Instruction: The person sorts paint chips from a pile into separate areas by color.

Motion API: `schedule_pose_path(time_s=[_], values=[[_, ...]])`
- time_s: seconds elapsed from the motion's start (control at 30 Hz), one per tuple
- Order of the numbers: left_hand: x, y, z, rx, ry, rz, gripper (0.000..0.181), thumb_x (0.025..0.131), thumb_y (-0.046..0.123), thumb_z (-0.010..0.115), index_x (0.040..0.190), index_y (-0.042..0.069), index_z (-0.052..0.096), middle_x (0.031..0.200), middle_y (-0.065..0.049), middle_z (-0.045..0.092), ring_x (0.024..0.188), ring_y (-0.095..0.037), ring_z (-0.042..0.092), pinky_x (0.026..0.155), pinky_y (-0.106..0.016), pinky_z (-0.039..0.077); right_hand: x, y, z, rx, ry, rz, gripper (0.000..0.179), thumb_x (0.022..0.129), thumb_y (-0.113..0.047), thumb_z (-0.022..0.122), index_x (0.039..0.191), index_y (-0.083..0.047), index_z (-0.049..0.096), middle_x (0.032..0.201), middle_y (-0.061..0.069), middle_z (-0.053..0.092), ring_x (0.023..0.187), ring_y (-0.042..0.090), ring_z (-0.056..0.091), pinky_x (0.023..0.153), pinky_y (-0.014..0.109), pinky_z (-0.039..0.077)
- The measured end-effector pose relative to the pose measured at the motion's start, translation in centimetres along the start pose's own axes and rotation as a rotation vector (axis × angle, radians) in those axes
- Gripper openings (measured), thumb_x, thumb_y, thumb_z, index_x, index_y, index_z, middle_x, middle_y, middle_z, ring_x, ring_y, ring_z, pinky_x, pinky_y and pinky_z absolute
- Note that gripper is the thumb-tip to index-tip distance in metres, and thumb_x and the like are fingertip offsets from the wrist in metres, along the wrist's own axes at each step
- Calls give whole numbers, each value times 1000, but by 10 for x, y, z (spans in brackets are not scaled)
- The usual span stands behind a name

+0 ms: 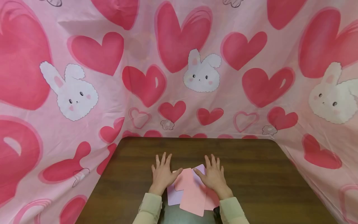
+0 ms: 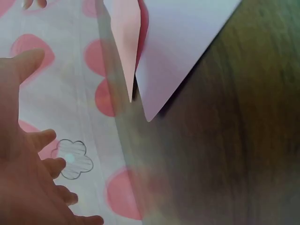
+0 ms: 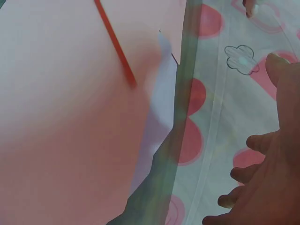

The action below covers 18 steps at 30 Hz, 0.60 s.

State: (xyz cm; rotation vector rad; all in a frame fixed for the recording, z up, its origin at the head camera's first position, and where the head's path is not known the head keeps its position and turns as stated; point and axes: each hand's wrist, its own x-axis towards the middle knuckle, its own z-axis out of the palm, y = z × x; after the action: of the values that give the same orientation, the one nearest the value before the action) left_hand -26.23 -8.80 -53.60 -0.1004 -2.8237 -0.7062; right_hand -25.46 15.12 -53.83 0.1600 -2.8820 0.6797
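Observation:
Several pink and lilac cards lie overlapping near the front of the brown table. A long pink card [image 1: 194,199] is on top, angled across the middle. Under it show a smaller pink card [image 1: 182,180] at the left, a lilac card [image 1: 174,197] at lower left, another lilac card [image 1: 199,169] at upper right, and a pink card [image 1: 211,200] at lower right. My left hand [image 1: 162,174], fingers spread, is over the left edge of the cards. My right hand [image 1: 214,177] mirrors it over the right edge. Neither hand grips anything.
The dark wood-grain table [image 1: 265,180] extends around the cards on both sides and behind. A pink cloth [image 1: 173,87] printed with hearts and white rabbits hangs along the back and both sides of the table.

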Motion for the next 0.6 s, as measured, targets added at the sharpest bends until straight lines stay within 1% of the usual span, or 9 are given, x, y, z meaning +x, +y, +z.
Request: schedule_pose_path(time_s=[0.2, 0.3, 0.37, 0.43, 0.5, 0.6], values=[[1, -1, -4, 7, 6, 20, 87, 83, 60, 72, 152, 15, 44, 162, -18, 32, 151, -48, 15, 107, -77, 24, 1, -4, -6, 16, 0, -17, 92, 92, -66, 58, 155, -4, 36, 160, 29, 27, 144, 60, 22, 106, 78, 22], [1, -1, -6, 4, 6, 22, 85, 84, 57, 74, 152, 15, 45, 161, -18, 33, 151, -46, 17, 106, -76, 26, 1, -5, -8, 21, -17, -15, 89, 92, -63, 60, 155, -4, 36, 159, 29, 29, 142, 59, 26, 106, 77, 25], [1, -1, -8, 5, -5, 17, 85, 84, 57, 73, 153, 16, 44, 161, -18, 33, 151, -46, 17, 106, -76, 26, 1, -6, -9, 30, -23, -22, 86, 92, -60, 62, 153, -4, 38, 158, 28, 31, 141, 58, 30, 104, 77, 27], [-2, 0, -10, -1, -18, 24, 85, 84, 56, 74, 152, 15, 44, 160, -19, 36, 150, -47, 21, 105, -76, 28, -1, -7, -10, 39, -41, -37, 84, 92, -58, 64, 152, -4, 41, 156, 27, 35, 140, 56, 34, 104, 76, 30], [-6, 0, -13, -12, -52, 53, 85, 83, 54, 75, 152, 13, 44, 156, -20, 40, 146, -50, 28, 103, -76, 31, -5, -7, -12, 56, -60, -74, 80, 92, -56, 66, 149, -3, 45, 152, 27, 41, 137, 55, 40, 102, 75, 33], [-18, 0, -15, -42, -167, 128, 85, 84, 52, 76, 152, 13, 42, 153, -21, 44, 141, -53, 35, 100, -77, 33, -16, -7, -15, 73, -109, -126, 78, 91, -55, 68, 145, -3, 50, 147, 25, 48, 134, 51, 45, 100, 74, 37]])
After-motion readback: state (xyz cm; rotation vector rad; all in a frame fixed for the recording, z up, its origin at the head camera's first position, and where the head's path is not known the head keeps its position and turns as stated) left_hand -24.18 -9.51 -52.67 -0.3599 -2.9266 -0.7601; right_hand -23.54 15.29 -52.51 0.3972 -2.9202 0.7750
